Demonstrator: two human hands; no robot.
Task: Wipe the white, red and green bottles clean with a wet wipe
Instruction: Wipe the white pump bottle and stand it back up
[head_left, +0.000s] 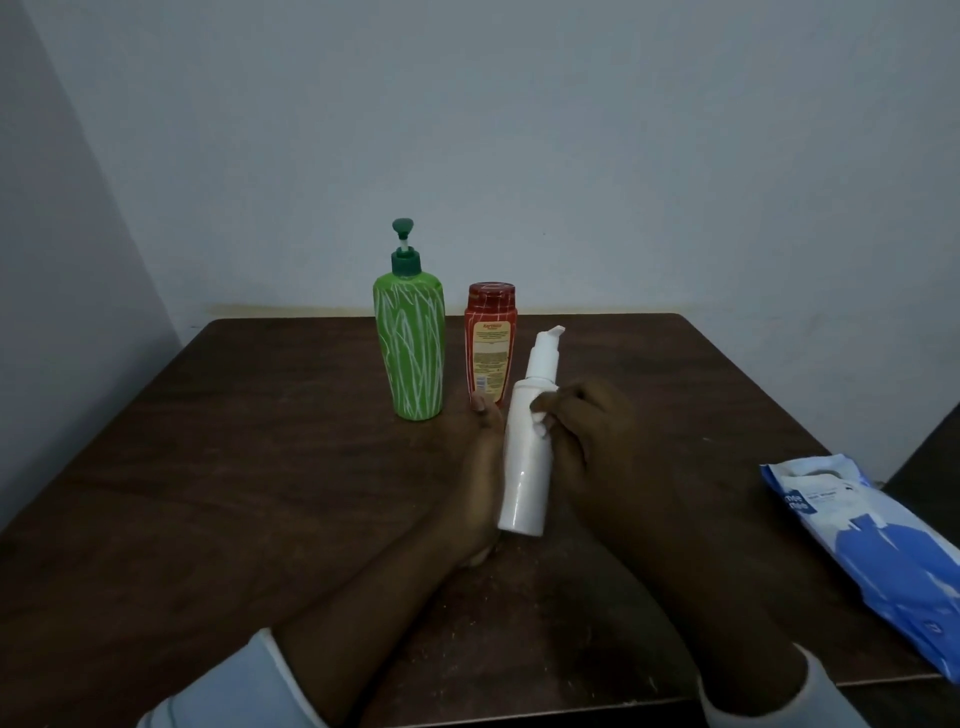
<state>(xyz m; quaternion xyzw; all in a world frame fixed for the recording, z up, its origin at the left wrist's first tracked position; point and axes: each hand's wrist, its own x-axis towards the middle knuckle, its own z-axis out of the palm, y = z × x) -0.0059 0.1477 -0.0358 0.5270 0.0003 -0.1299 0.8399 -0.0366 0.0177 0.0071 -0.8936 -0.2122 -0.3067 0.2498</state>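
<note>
A white pump bottle (525, 467) is held tilted above the table's middle. My left hand (475, 467) grips it from the left side, thumb up beside its shoulder. My right hand (597, 441) is curled against the bottle's right side, pinching a small white wet wipe (540, 418) onto it. Behind them stand a tall green pump bottle (410, 343) with white streaks and a shorter red bottle (491, 345) with a red cap, both upright and close together.
A blue and white pack of wet wipes (878, 545) lies at the right edge of the dark wooden table (234, 467). Pale walls rise behind the table and on the left. A dark object sits low at the far right.
</note>
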